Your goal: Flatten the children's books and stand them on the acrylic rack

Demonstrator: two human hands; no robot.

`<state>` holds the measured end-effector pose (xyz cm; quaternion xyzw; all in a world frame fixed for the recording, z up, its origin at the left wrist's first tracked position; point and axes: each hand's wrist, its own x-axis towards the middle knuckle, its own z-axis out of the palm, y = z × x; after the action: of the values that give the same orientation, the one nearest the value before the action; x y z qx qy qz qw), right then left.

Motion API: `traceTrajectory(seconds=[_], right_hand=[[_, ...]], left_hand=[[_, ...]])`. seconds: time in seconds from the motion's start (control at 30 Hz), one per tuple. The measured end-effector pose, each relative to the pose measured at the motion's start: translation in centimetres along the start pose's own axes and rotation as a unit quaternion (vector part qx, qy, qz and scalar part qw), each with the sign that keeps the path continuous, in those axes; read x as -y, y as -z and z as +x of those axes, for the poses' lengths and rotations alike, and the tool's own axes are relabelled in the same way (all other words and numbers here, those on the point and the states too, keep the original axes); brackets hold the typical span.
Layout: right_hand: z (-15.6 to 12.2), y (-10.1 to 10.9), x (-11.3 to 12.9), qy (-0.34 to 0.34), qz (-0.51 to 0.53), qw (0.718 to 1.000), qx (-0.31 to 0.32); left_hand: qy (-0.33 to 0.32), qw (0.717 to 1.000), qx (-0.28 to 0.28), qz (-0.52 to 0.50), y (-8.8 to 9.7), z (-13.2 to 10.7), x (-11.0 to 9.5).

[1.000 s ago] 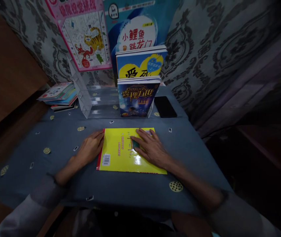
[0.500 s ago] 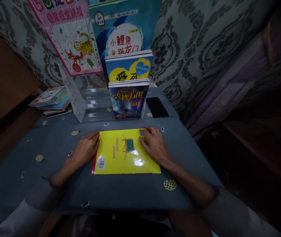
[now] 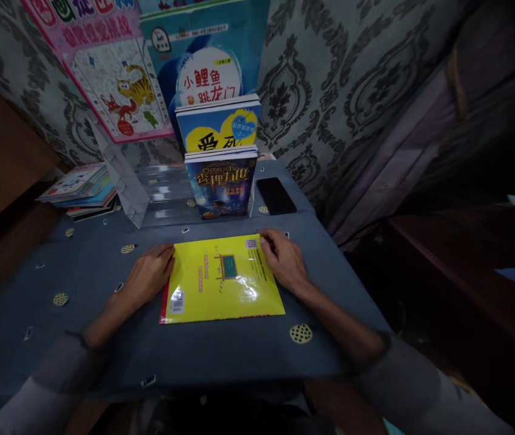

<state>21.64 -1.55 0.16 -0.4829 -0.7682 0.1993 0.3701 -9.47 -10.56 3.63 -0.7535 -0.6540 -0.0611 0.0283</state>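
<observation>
A yellow book [image 3: 221,284] lies flat, back cover up, on the blue patterned tablecloth [image 3: 221,356] right in front of me. My left hand [image 3: 148,279] rests on the cloth with its fingers flat against the book's red spine edge on the left. My right hand [image 3: 287,261] lies at the book's upper right edge, fingertips touching the corner by the printed code. Neither hand lifts the book.
Behind the book a clear acrylic rack [image 3: 148,193] holds a dark blue book [image 3: 221,181] and a blue-and-yellow one [image 3: 218,124] upright. A black phone [image 3: 276,195] lies to its right. Several thin books are stacked [image 3: 80,187] at the left. Large picture books [image 3: 103,72] lean on the wall.
My right hand has slid off the middle of the yellow cover to its right edge. The view has shifted, so everything sits further left. My left hand stays at the spine.
</observation>
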Motion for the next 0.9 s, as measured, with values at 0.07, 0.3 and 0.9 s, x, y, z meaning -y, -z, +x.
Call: traceTrajectory(seconds=[0.07, 0.3, 0.9], right_hand=[[0.0, 0.0, 0.1, -0.003, 0.0, 1.0, -0.002], [0.0, -0.1, -0.2, -0.004, 0.013, 1.0, -0.02], [0.0, 0.0, -0.3, -0.035, 0.028, 0.998, -0.044]], left_hand=[[0.001, 1.0, 0.002, 0.0, 0.0, 0.1, 0.0], [0.003, 1.0, 0.017, 0.001, 0.1, 0.4, -0.3], [-0.053, 0.998, 0.025, -0.021, -0.8, 2.1, -2.8]])
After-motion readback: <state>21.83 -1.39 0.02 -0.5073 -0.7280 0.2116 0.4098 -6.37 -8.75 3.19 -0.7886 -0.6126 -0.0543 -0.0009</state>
